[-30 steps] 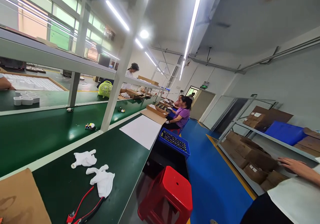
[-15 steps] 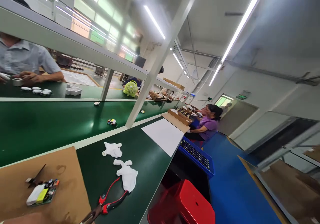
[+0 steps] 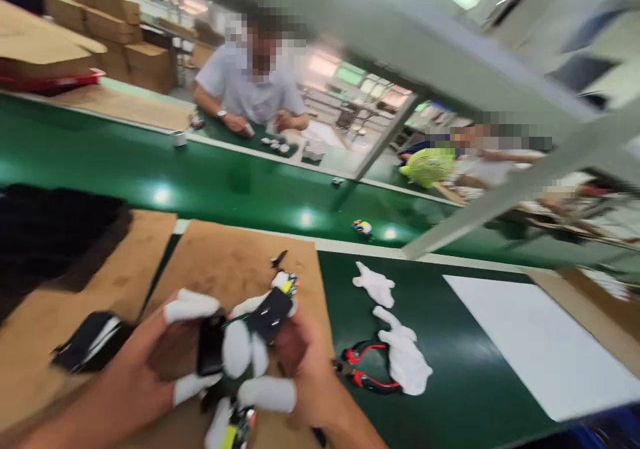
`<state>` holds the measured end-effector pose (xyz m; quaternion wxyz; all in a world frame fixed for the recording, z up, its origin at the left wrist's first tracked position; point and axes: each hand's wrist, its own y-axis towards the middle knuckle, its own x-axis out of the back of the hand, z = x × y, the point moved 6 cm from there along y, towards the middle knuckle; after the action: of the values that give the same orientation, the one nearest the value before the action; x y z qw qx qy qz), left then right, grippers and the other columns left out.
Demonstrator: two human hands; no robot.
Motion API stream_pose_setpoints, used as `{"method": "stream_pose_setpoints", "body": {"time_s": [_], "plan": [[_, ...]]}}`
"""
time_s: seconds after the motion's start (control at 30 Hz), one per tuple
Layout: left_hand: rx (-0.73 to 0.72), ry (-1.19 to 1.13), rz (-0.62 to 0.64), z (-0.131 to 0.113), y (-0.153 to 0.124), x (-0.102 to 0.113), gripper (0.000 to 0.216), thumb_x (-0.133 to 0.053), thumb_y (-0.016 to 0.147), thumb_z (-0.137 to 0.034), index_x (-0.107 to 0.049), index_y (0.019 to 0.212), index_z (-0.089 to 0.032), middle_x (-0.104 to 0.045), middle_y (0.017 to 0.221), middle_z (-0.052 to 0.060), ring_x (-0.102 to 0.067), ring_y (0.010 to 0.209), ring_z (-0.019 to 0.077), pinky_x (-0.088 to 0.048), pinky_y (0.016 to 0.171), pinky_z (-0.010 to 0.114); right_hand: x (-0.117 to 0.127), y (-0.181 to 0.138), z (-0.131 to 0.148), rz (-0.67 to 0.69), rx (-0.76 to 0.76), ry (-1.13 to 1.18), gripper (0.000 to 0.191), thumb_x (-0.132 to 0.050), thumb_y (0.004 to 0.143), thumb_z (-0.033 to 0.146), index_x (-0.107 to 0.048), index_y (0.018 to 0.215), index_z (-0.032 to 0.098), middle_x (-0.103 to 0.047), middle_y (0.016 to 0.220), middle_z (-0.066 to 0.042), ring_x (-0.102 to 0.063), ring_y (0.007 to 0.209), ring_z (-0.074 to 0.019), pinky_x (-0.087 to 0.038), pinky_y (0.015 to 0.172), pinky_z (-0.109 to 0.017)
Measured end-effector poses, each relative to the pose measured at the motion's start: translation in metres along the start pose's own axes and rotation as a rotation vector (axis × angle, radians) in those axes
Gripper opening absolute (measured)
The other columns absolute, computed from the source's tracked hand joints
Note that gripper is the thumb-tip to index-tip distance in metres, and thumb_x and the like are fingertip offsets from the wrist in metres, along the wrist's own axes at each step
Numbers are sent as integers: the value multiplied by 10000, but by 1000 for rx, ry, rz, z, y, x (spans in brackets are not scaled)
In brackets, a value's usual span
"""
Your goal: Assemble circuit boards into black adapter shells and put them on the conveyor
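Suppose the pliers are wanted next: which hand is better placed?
Probably the right hand: the pliers lie near its wrist. The left hand, gripping a black block, is farther. The right seems occupied by a dark plate.

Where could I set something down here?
The green bench between the white gloves and the white sheet looks bare; so does the sheet itself. The cardboard is crowded around the left hand and right hand, which hold small parts.

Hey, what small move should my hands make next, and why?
I'd probably turn the black piece slightly for a clearer look: the left hand pinches it between finger and thumb, the right hand seems to hold a dark plate close by, and blur hides whether the two parts touch.
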<state>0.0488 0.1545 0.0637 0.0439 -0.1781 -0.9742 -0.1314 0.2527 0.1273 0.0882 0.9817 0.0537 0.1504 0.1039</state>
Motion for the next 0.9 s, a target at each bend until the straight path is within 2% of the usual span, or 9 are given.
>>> {"method": "stream_pose_setpoints", "body": {"time_s": [0.1, 0.2, 0.3, 0.47, 0.57, 0.73, 0.9], "plan": [[-62, -60, 11, 3, 0, 2, 614, -992, 824, -336, -706, 1367, -357, -731, 1385, 82, -727, 1297, 373, -639, 1178, 553, 7, 2, 18, -64, -5, 7, 836, -1140, 628, 413, -767, 1363, 271, -841, 1293, -142, -815, 1210, -336, -647, 1117, -488], [-91, -146, 35, -2, 8, -2, 575, -972, 867, -294, -704, 1373, -341, -719, 1287, 86, -734, 1244, 321, -639, 1138, 520, 7, 7, 26, -50, -16, -43, 751, -1123, 660, 390, -806, 1332, 281, -854, 1266, -141, -836, 1156, -350, -695, 1025, -463], [-104, -214, 26, -10, 12, -3, 545, -963, 893, -285, -706, 1372, -327, -697, 1262, 90, -741, 1211, 300, -647, 1087, 507, 2, 10, 30, -43, -30, -100, 694, -1141, 621, 411, -853, 1234, 256, -862, 1205, -156, -841, 1119, -368, -722, 965, -458], [-162, -101, 44, -17, 10, 2, 589, -970, 876, -239, -717, 1396, -353, -733, 1255, 82, -726, 1153, 298, -638, 1029, 483, -5, 13, 34, -15, -30, -195, 722, -1168, 516, 472, -878, 1132, 232, -870, 1118, -158, -845, 1066, -382, -736, 959, -488], [-151, -81, 55, -15, 8, 3, 597, -971, 873, -247, -720, 1405, -349, -735, 1287, 97, -725, 1189, 321, -641, 1032, 490, -5, 14, 36, -5, -20, -210, 716, -1163, 524, 491, -875, 1126, 230, -869, 1067, -144, -850, 1021, -370, -744, 932, -473], [-151, -71, 80, -14, 7, 2, 591, -932, 903, -188, -714, 1434, -330, -716, 1311, 107, -723, 1226, 308, -633, 1073, 479, -9, 14, 34, 60, -7, -260, 677, -1153, 569, 466, -881, 1147, 240, -863, 992, -119, -839, 997, -356, -741, 855, -426], [-148, -52, 73, -20, 11, 4, 592, -972, 842, -218, -755, 1381, -334, -757, 1261, 70, -738, 1122, 314, -647, 1006, 483, -9, 13, 34, 47, 61, -338, 651, -1161, 566, 411, -895, 1141, 261, -859, 1022, -105, -819, 1025, -351, -722, 887, -429]]}}
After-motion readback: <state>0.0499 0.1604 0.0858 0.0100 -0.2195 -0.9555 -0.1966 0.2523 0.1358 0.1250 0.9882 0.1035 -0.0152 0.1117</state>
